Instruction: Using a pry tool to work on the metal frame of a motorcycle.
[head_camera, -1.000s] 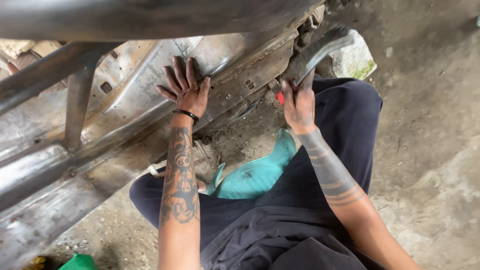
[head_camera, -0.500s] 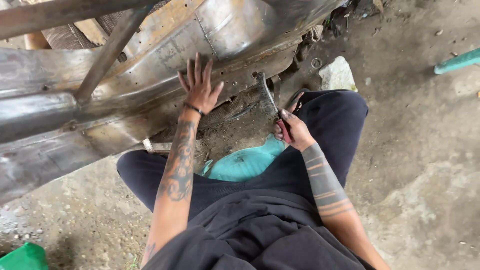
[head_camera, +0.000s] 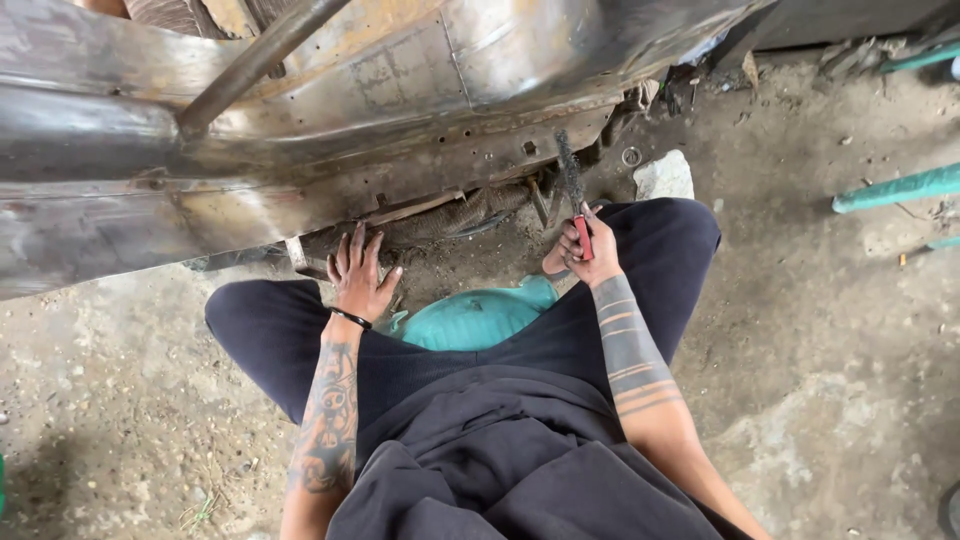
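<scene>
Squatting on the dirt floor (head_camera: 850, 330) beside a rusted sheet-metal car body panel (head_camera: 330, 130), the person held a wire brush (head_camera: 574, 190) in the right hand (head_camera: 585, 260). Its fingers were wrapped tightly around the red handle, and the dark bristle end stood upright against the panel's lower flange, just below a row of small holes. The left hand (head_camera: 358, 282) lay apart from the brush, fingers spread wide and flat, pressed down at the bottom edge of the panel where it met the ground; it held nothing.

Judged from the surface, the cleaning looked only partly done. The broad upper faces of the panel showed bare grey steel with a dull shine, while brown rust lay along the seams, the flange near the brush and the area around the steel tube (head_camera: 260, 60) crossing the top. The lower lip and the dirty underside seemed largely untouched. A turquoise plastic object (head_camera: 480, 315) sat between the person's knees, and a pale stone (head_camera: 663, 176) lay just right of the brush.
</scene>
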